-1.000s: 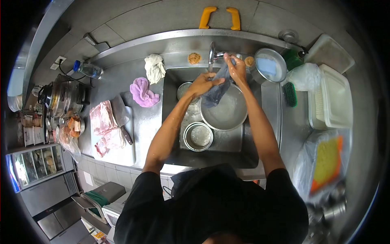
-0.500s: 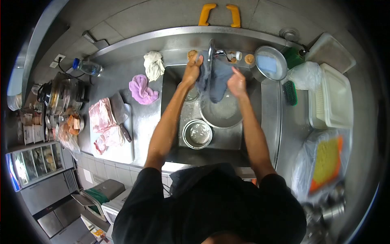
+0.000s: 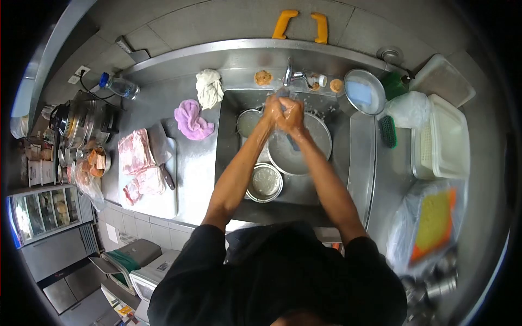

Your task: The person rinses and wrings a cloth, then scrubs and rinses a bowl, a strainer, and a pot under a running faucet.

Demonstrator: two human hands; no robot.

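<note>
No lettering, label, brand, number or sign is legible anywhere here.

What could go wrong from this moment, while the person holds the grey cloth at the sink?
The grey cloth could slip from the left hand and right hand and drop into the large metal bowl below. Splashes may wet the counter around the faucet, since drops show in the sink near the hands. The knife beside the raw meat might cut a careless reaching hand.
</note>
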